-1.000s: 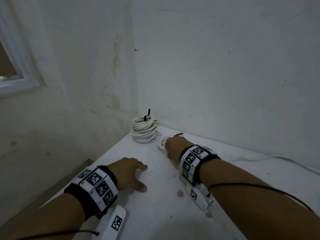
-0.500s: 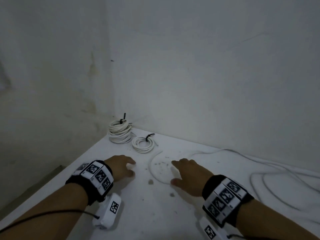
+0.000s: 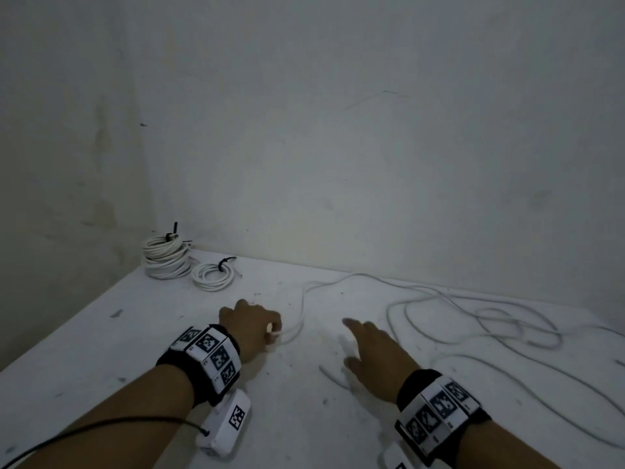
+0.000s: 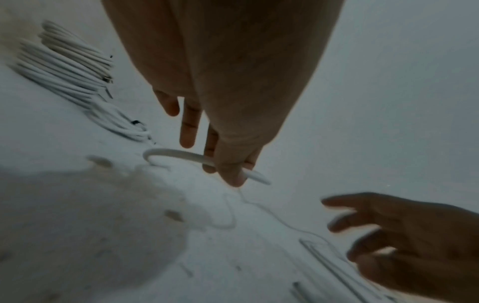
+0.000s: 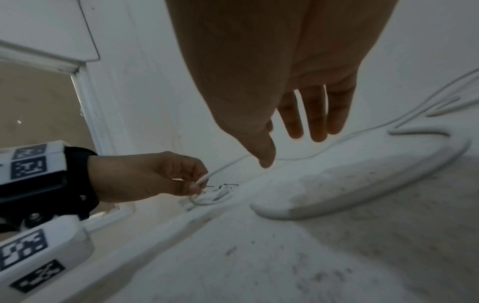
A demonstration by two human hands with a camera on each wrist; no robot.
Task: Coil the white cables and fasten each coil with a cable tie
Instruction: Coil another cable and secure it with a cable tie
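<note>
The end of a loose white cable (image 4: 181, 154) was pinched between the thumb and forefinger of the left hand (image 3: 250, 328), the remaining fingers left straighter above the table (image 3: 101, 333); the grip was judged to anchor the free end so that loops could be gathered against it. The right hand (image 3: 375, 353) was held empty just above the surface, fingers spread and relaxed, apparently positioned to draw in the slack. From the pinch the cable was seen to run away across the table and sprawl in wide loops (image 3: 473, 319) to the right. In the far left corner a stack of tied coils (image 3: 164, 258) and, just beside it, a smaller coil (image 3: 213, 276) with a black cable tie (image 3: 226, 261) had been set aside, presumably finished.
</note>
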